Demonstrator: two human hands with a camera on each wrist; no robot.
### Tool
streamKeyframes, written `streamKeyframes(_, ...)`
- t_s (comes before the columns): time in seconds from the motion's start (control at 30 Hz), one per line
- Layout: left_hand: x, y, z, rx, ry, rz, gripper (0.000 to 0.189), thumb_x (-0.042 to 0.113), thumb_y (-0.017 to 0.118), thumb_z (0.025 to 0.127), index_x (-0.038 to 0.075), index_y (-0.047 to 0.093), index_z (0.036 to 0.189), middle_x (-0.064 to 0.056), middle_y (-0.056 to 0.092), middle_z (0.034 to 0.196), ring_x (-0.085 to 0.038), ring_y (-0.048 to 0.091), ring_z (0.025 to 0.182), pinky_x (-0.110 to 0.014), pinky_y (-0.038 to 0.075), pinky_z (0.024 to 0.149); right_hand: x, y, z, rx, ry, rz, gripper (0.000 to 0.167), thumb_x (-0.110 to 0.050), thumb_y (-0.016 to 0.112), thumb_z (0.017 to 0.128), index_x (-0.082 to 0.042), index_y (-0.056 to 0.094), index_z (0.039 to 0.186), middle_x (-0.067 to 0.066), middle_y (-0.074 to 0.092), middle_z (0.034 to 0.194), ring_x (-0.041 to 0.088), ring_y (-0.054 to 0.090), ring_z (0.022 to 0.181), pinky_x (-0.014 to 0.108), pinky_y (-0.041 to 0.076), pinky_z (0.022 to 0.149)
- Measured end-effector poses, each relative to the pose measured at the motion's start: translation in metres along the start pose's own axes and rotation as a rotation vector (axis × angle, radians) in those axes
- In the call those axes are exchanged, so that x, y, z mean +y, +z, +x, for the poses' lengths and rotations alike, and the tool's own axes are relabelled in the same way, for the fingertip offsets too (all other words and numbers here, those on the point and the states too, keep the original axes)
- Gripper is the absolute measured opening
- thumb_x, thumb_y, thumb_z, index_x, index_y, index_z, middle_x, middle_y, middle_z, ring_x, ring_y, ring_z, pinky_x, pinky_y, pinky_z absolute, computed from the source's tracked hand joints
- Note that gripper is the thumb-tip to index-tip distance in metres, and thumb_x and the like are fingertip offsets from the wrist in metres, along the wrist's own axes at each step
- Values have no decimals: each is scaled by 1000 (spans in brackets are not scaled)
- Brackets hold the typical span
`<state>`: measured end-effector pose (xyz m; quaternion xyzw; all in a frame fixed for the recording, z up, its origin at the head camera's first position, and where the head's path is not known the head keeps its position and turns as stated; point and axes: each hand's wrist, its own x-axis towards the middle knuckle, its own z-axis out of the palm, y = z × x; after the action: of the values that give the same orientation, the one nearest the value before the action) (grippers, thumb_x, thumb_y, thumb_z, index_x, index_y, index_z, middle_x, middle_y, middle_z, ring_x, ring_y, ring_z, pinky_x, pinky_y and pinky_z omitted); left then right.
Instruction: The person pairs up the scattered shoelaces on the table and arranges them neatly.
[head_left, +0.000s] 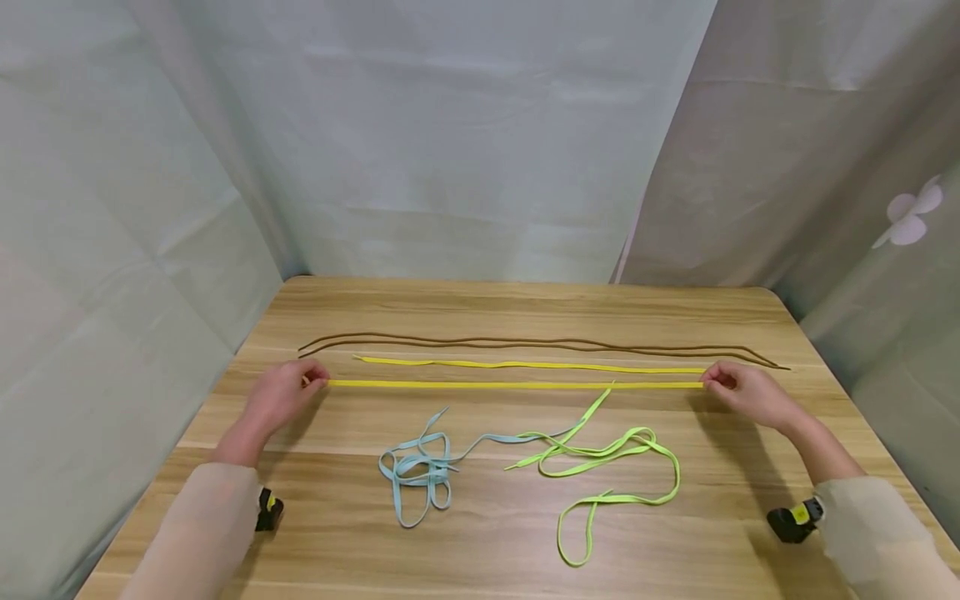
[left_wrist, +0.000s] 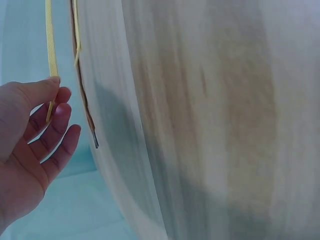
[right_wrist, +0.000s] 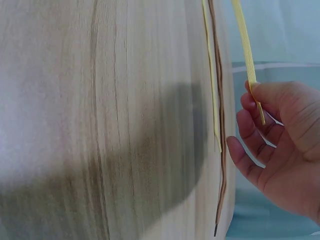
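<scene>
A yellow shoelace [head_left: 510,385] is drawn straight between both hands, raised over the table. My left hand [head_left: 288,392] pinches one end between thumb and forefinger; in the left wrist view its short tip [left_wrist: 50,112] pokes out below the thumb. The other end is pinched by my right hand [head_left: 750,396], its tip [right_wrist: 261,114] showing past the fingers in the right wrist view. Just behind, a second yellow shoelace [head_left: 525,364] lies stretched out on the wood. Beyond that, two brown shoelaces [head_left: 465,341] run side by side, slightly wavy.
Nearer the front, a light blue shoelace [head_left: 427,477] lies tangled at centre left. A neon green shoelace [head_left: 678,475] lies in loose loops at centre right, overlapping the blue one's end. Pale curtains [head_left: 465,150] hang behind and beside the wooden table [head_left: 337,558].
</scene>
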<state>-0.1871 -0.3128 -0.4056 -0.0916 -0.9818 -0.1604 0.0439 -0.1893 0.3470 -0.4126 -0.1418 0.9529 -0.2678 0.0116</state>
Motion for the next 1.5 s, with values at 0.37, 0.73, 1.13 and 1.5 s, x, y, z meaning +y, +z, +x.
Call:
streamKeyframes(0.37, 1, 10, 20, -35, -40, -40, 9, 14, 60, 87, 8, 65, 89, -7, 64, 83, -20, 52, 70, -34, 40, 63, 9, 2, 18, 1, 12, -55, 10, -6, 56, 88, 2, 62, 91, 10, 62, 82, 17, 54, 76, 34, 45, 66)
streamKeyframes(0.73, 3, 20, 35, -43, -68, -13, 8, 15, 60, 86, 8, 64, 86, -4, 57, 76, -20, 48, 68, -33, 37, 63, 12, 11, 31, 24, 60, -112, 9, -6, 55, 85, 2, 57, 88, 13, 61, 80, 23, 56, 72, 36, 43, 64)
streamKeyframes(1.13, 12, 26, 50, -60, -158, -3, 12, 20, 61, 85, 8, 63, 87, -5, 58, 78, -21, 50, 69, -32, 38, 61, 17, 18, 32, 79, 125, -176, 14, -10, 56, 84, 3, 54, 86, 19, 61, 80, 28, 56, 69, 44, 43, 64)
streamKeyframes(1.5, 18, 31, 56, -76, -185, 22, 11, 18, 59, 85, 8, 64, 87, -4, 57, 75, -20, 49, 67, -29, 35, 56, 19, 18, 30, 68, 178, -186, 13, -10, 57, 84, 2, 54, 87, 19, 60, 80, 27, 54, 68, 44, 42, 63)
